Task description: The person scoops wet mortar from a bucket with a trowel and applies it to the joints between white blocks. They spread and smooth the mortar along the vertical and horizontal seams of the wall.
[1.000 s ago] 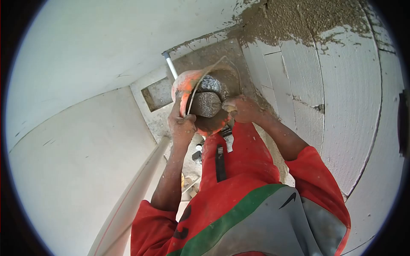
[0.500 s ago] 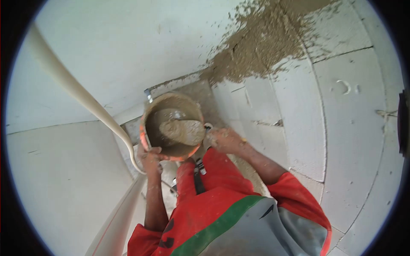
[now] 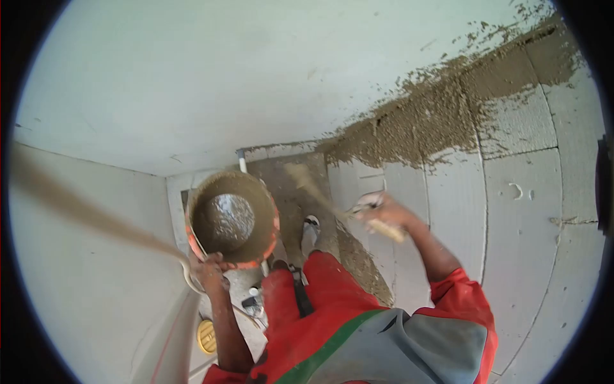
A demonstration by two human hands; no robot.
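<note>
My left hand [image 3: 211, 274] is closed on the near left rim of an orange bucket [image 3: 263, 221], which is coated inside with grey-brown mortar. Wet, shiny mortar [image 3: 231, 221] lies at the bottom. Out to the right of the bucket, my right hand [image 3: 385, 213] grips a trowel [image 3: 320, 197] by its light handle. The trowel's blade is smeared by motion and seen nearly edge-on, pointing toward the far corner. What mortar it carries I cannot make out.
Wet mortar [image 3: 425, 125] is spread along the joint between the plain wall [image 3: 211, 77] and the white block wall [image 3: 448, 192]. A pale pipe [image 3: 96, 208] runs close on the left. A yellow round lid [image 3: 206, 336] lies below, near my legs.
The trowel has come out of the bucket and moved right with my right hand. My left hand and the bucket sit slightly lower and farther left in view.
</note>
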